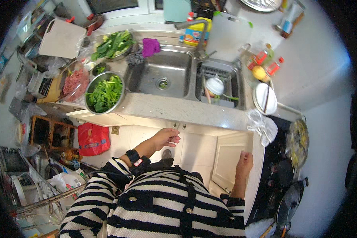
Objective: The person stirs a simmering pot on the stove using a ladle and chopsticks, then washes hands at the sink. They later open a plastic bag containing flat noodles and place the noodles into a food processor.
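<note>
Right hand (pixel 245 162) curled, its grip impossible to tell; left hand (pixel 167 138) loosely bent, fingers slack and unclosed, near two cabinet knobs (pixel 184 126). Beyond, one crumpled white cloth (pixel 262 126), possibly plastic; one round steel bowl (pixel 120 102) of ruffled greens (pixel 105 93) left of two steel basins (pixel 172 65); two red-labelled bottles (pixel 274 66).
</note>
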A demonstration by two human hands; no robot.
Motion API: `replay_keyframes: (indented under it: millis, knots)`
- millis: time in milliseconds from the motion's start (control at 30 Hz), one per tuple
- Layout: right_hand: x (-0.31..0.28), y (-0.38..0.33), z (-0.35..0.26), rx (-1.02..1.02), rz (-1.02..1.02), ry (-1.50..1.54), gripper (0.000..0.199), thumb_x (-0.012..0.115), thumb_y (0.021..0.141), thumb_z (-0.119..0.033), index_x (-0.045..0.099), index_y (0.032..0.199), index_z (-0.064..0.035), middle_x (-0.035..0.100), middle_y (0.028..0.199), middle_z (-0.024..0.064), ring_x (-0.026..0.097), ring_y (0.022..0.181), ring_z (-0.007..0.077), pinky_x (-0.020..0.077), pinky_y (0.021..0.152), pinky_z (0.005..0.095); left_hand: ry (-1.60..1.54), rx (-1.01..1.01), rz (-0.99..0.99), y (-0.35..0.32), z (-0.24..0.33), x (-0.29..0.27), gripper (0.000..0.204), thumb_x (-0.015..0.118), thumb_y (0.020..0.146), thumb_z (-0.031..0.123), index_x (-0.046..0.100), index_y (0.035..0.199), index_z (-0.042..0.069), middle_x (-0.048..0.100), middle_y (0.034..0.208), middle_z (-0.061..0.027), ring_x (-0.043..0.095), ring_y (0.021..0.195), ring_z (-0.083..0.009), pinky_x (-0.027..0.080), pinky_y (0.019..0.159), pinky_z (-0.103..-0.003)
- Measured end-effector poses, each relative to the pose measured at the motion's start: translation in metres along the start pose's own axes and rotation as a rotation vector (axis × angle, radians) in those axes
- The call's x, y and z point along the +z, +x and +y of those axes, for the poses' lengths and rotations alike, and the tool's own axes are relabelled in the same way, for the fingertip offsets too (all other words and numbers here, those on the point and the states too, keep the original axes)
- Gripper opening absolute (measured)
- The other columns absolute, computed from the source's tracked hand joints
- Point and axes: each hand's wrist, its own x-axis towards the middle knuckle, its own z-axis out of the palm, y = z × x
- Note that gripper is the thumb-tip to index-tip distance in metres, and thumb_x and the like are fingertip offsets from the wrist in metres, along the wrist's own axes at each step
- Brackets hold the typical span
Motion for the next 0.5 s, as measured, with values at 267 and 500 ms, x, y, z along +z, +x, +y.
replay_keyframes:
  millis: [267,500]
  knots:
    - [0.127,0.136,-0.125,-0.399,-0.330,-0.039,0.035,0.041,0.097,-0.029,0.058,0.087,-0.0007,0.059,0.085,0.0203,0.055,0.080,0.0397,0.0432,0.072,0.0462,-0.264,0.149,0.137,-0.007,0.023,-0.074,0.031,0.056,0.091,0.025,0.056,0.114,0.005,0.064,0.099,-0.0107,0.064,0.092,-0.0230,0.054,0.080,-0.039]
    - [0.221,0.288,-0.201,-0.570,-0.428,-0.011,0.042,0.038,0.097,-0.034,0.060,0.096,0.0014,0.060,0.095,0.0243,0.053,0.092,0.0433,0.0411,0.080,0.0493,-0.471,0.242,0.305,-0.016,0.054,-0.095,0.026,0.053,0.092,0.019,0.055,0.113,0.004,0.064,0.099,-0.0107,0.063,0.090,-0.0221,0.053,0.078,-0.038]
